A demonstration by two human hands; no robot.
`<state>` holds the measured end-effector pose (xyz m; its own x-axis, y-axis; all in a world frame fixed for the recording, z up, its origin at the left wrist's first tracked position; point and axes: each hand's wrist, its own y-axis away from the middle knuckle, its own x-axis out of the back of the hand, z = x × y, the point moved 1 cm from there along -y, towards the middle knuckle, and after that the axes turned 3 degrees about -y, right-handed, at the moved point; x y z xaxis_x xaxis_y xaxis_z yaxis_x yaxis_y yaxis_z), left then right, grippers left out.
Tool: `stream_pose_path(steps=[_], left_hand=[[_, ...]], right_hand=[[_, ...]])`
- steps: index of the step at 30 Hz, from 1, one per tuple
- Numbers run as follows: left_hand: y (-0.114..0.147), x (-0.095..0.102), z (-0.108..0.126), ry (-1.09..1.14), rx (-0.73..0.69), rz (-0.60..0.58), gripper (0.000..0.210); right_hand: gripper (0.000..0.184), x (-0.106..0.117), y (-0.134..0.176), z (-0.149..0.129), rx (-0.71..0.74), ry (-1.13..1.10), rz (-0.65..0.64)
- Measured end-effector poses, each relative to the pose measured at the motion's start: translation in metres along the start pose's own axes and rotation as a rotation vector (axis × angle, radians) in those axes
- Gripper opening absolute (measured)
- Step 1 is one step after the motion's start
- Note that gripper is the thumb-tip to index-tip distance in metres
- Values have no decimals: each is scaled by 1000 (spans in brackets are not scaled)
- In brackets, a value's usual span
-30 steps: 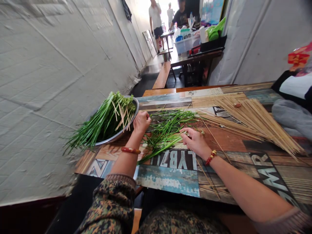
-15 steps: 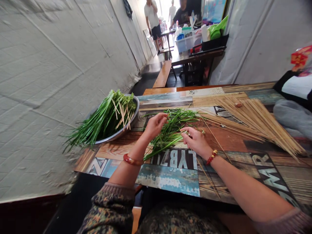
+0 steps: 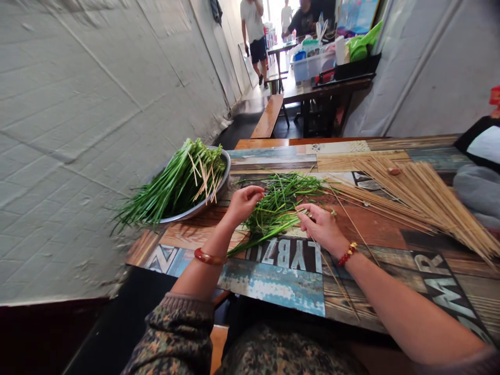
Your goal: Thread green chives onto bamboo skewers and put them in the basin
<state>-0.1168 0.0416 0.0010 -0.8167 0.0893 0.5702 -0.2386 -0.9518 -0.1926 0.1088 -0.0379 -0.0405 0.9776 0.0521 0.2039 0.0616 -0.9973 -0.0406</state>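
Observation:
My left hand [image 3: 245, 204] is above the left side of a loose heap of green chives [image 3: 287, 187], fingertips pinched together; whatever they hold, if anything, is too small to make out. My right hand [image 3: 322, 226] is closed on the pale ends of a few chives [image 3: 279, 225], whose green leaves stretch left across the table. A thin bamboo skewer [image 3: 335, 278] runs from below my right hand toward the table's front edge; I cannot tell whether the fingers hold it. Another skewer [image 3: 355, 224] lies just right of that hand.
A metal basin [image 3: 195, 211] on the left holds a big bunch of chives [image 3: 167, 182] with several skewers stuck through. Many bamboo skewers [image 3: 433, 192] lie fanned out at right. Behind stand a bench [image 3: 269, 115], a table with a plastic bin [image 3: 312, 67], and people.
My left hand has drawn slightly left, away from the right hand, over the heap. The right hand keeps its grip on the chives. The whole view has shifted a little.

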Motion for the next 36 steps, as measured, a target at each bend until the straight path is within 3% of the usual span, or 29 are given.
stream_pose_path(steps=[8,11,13,18,21,25,29,33,36], left_hand=[[17,-10,14,-627,-300,-236,16],[17,-14,12,-736,-325,-252,7],[13,-9,10,-714,-257,-153,11],[1,21,13,-718,-79,248,12],[-3,30,21,-874,-51,290,19],[-1,17,28,-960,-142,251,35],[7,-17,31,-861,-295,-10,28],[7,-40,25,-914,-215,-145,41],[-4,-35,14,-904,-127,-132,27]], right_hand=[[36,-1,-1,3,0,-17,-7],[35,-1,-1,3,-7,-22,-9],[35,-1,-1,2,-7,-24,-17],[35,0,-1,2,10,-14,-10],[35,0,-1,1,9,-8,-11],[34,0,-1,1,0,-17,-21],[34,-1,-1,1,-5,-11,-9],[34,-1,-1,0,1,-5,-6],[34,-1,-1,-1,8,3,-6]])
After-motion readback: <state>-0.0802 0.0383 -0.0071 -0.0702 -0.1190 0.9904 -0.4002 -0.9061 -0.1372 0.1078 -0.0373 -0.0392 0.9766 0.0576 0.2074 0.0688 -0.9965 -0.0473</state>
